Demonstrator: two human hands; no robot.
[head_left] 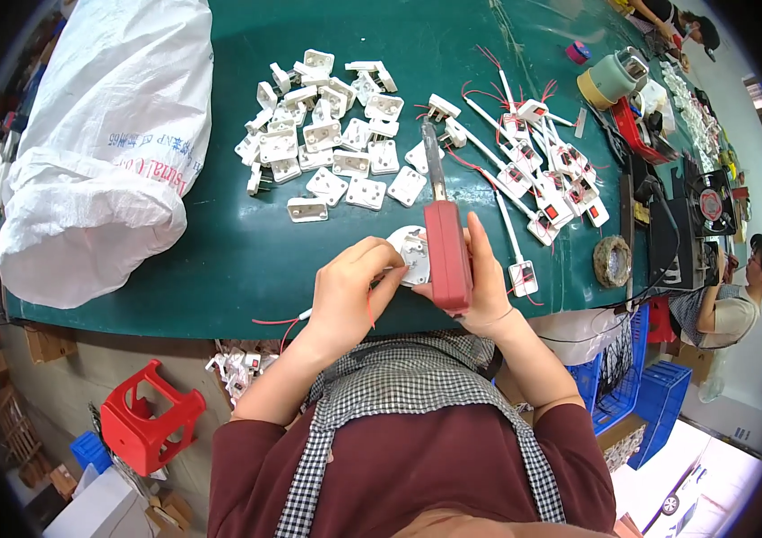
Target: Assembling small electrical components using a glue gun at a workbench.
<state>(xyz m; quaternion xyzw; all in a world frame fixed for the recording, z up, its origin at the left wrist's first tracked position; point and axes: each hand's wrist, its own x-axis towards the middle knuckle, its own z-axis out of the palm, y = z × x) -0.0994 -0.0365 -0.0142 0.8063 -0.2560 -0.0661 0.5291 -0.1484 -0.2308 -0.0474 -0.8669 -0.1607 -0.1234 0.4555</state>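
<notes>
Close to the table's near edge, my left hand (356, 280) pinches a white plastic socket part (412, 253) with metal pieces inside, its fingertips at the part's left rim. A thin red wire hangs by those fingers. My right hand (486, 285) is closed round a red boxy-bodied hand tool (448, 255) with a long dark metal rod, like a soldering gun. The rod points away across the table, and the tool's body covers the right side of the part. Beyond my hands lies a loose pile of white plastic plug housings (321, 134).
White switch units with red wires (553, 179) lie in a heap at right, near a tape roll (612, 260) and a green container (612, 79). A white woven sack (103, 161) covers the left. Below are a red stool (150, 417) and blue crates (659, 412). Other people sit at right.
</notes>
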